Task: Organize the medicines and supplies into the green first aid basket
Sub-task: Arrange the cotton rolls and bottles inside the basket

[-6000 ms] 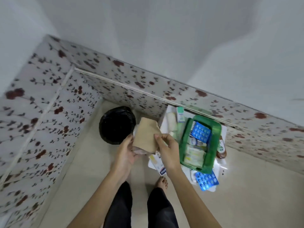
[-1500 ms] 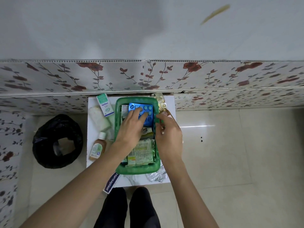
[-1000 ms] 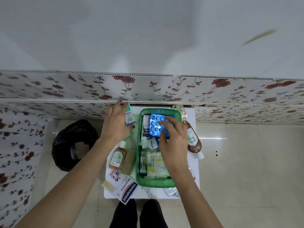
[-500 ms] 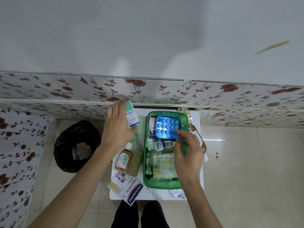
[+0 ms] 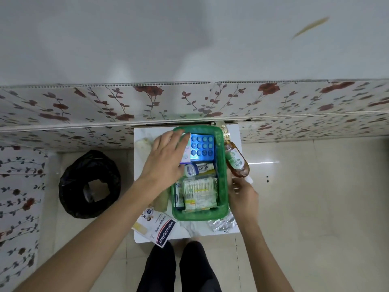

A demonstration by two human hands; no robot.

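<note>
The green basket (image 5: 223, 186) stands on a small white table (image 5: 189, 232) against the wall. Inside lie a blue blister pack (image 5: 202, 148), a small white bottle (image 5: 197, 168) and a packet of cotton swabs (image 5: 199, 187). My left hand (image 5: 166, 159) is over the basket's far left corner, holding a small white and green box (image 5: 186, 151) mostly hidden under the fingers. Just outside the basket's right rim hovers my right hand (image 5: 242, 192), fingers loosely apart and holding nothing, next to a brown antiseptic bottle (image 5: 235, 162).
Near the table's front left corner lies a Hansaplast box (image 5: 163, 228), with a tan bandage roll (image 5: 162, 202) beside the basket. A silver blister strip (image 5: 223, 223) lies front right, a gold strip (image 5: 224, 131) far right. A black bin (image 5: 89, 184) stands left on the floor.
My left hand has carried the small box from left of the basket to over its far left corner. My right hand has drawn out of the basket to its right side.
</note>
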